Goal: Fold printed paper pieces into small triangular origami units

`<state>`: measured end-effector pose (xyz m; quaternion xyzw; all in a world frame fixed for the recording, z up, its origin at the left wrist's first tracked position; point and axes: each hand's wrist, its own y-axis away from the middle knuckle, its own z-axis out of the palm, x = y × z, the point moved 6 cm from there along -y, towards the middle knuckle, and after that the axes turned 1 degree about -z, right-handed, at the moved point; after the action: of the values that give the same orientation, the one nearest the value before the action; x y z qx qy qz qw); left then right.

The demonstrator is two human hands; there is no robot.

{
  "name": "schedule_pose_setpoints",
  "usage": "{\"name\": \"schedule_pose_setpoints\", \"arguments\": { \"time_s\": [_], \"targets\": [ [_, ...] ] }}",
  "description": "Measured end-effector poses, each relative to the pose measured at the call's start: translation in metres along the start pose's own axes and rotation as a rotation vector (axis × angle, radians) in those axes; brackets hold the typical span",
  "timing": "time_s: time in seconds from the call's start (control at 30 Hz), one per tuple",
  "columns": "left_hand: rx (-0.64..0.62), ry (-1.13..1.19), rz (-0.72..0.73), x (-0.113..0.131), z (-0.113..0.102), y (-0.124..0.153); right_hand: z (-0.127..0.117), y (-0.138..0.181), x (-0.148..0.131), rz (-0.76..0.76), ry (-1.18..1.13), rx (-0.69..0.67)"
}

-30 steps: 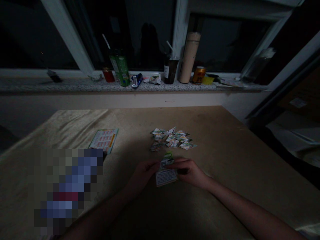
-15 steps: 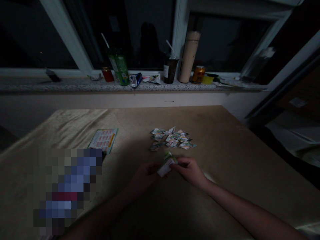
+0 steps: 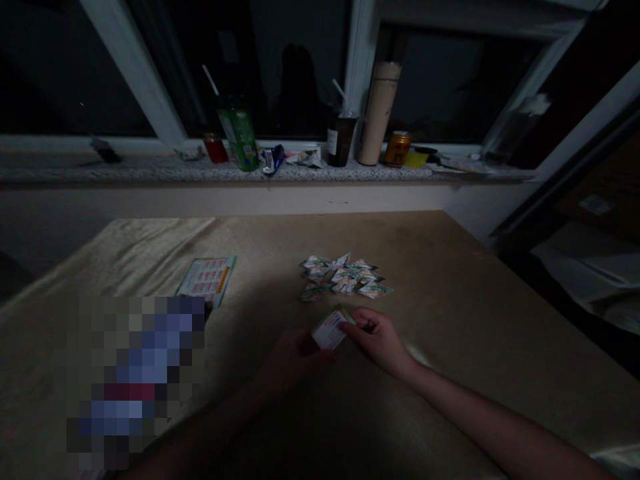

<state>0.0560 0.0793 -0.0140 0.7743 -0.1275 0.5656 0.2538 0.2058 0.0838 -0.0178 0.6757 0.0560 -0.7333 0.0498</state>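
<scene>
Between my hands is a small piece of printed paper (image 3: 330, 331), white with lines of text and a green edge, tilted above the table. My right hand (image 3: 377, 335) pinches its right side, thumb on the printed face. My left hand (image 3: 295, 357) holds the lower left edge, its thumb stretched along the bottom; its other fingers are partly hidden behind the paper and in shadow. Just beyond lies a cluster of several pointed folded-paper pieces (image 3: 345, 285), printed in white and green.
A flat printed sheet (image 3: 206, 279) lies on the table (image 3: 440, 280) at the left, beside a blurred-out bluish object (image 3: 145, 360). Along the windowsill (image 3: 300, 175) stand a green bottle (image 3: 243, 140), a dark cup with a straw (image 3: 340, 143), a tall beige flask (image 3: 379, 113) and an orange can (image 3: 397, 149).
The paper has turned so that more of its printed face shows. My left thumb has moved out along its lower edge. My right hand has barely shifted.
</scene>
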Motion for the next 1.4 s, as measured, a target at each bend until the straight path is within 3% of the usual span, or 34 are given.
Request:
{"name": "schedule_pose_setpoints", "arguments": {
  "time_s": [0.1, 0.3, 0.47, 0.97, 1.13, 1.4],
  "targets": [
    [0.01, -0.109, -0.1, -0.005, 0.001, -0.002, 0.0, 0.0, 0.0, -0.01, -0.001, -0.009],
    [-0.056, -0.053, -0.06, 0.003, 0.0, -0.003, 0.002, 0.0, 0.0, -0.023, -0.029, -0.013],
    [-0.105, 0.062, -0.115, -0.007, 0.003, -0.005, 0.001, 0.001, -0.001, -0.028, -0.031, -0.002],
    [-0.083, 0.09, -0.117, -0.002, 0.0, -0.008, 0.0, 0.001, -0.002, -0.024, -0.041, 0.03],
    [-0.045, 0.176, -0.054, 0.004, -0.003, -0.01, -0.003, 0.001, -0.003, -0.049, -0.068, 0.065],
    [-0.056, 0.387, -0.099, 0.001, -0.002, -0.006, -0.008, -0.001, -0.001, -0.069, -0.053, 0.104]
  ]
}}
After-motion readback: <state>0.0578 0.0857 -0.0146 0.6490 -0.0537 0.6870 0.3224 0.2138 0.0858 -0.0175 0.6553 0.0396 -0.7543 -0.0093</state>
